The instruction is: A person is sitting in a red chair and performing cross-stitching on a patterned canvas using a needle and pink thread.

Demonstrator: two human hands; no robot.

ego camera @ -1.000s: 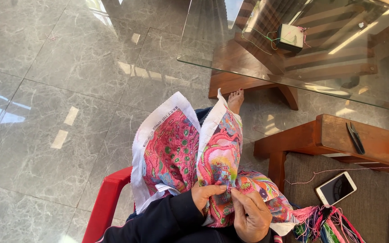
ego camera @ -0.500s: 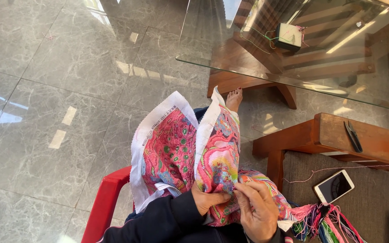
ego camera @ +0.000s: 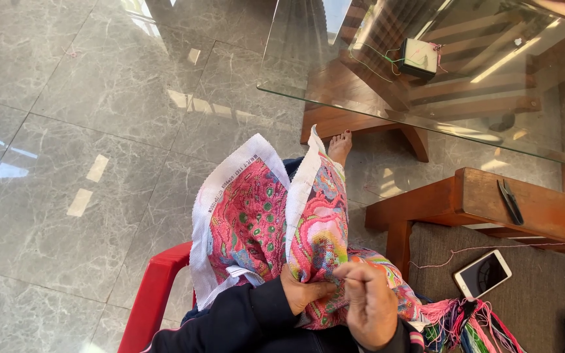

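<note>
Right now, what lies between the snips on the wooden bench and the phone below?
In the head view, between the snips and the phone: the wooden bench edge and a strand of pink thread.

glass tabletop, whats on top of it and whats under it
On the glass tabletop sits a small box with loose green thread. Its wooden base shows through the glass; reflections hide the rest.

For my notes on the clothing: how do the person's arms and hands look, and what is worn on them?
Both hands are bare: no gloves, and no rings that I can make out. The left hand comes out of a long dark navy sleeve that reaches the wrist. The right hand shows a dark cuff with a small striped, multicoloured edge.
</note>
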